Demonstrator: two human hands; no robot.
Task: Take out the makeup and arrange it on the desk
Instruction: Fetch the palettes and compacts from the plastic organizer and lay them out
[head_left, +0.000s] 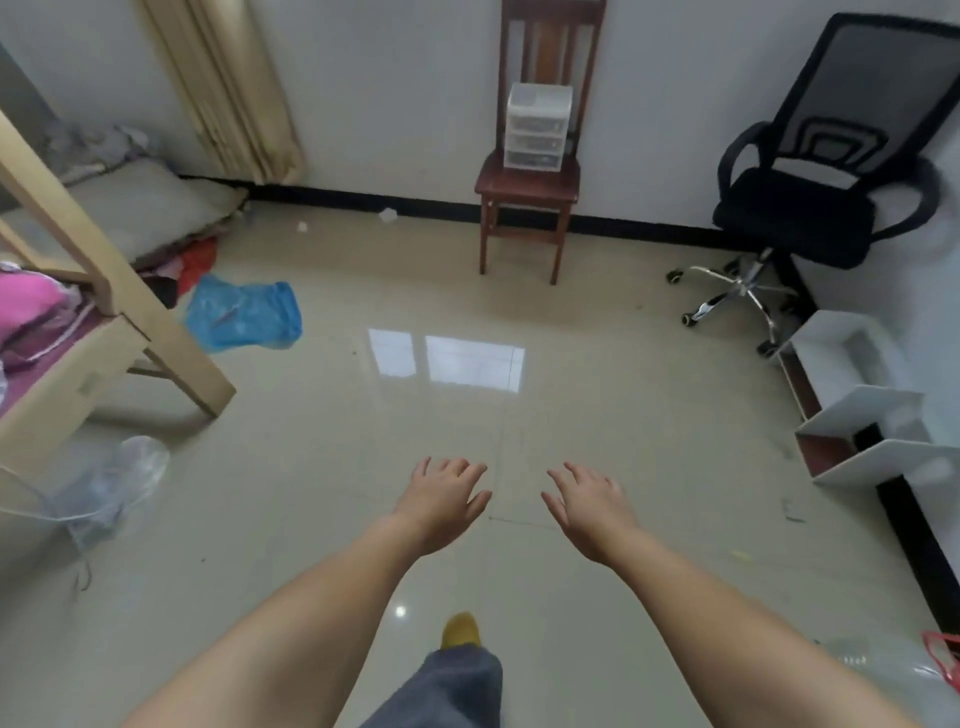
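Observation:
A small white plastic drawer box (537, 127) with three translucent drawers stands on the seat of a dark wooden chair (527, 189) against the far wall. Its contents cannot be made out. My left hand (441, 499) and my right hand (589, 506) stretch out in front of me over the tiled floor, palms down, fingers spread and relaxed. Both hold nothing and are far from the box.
A black office chair (815, 192) stands at the back right, white shelf pieces (862, 415) lie along the right wall. A wooden bed frame (104, 312) stands at the left, with a blue plastic bag (244, 314) and a clear bag (111, 486) on the floor nearby.

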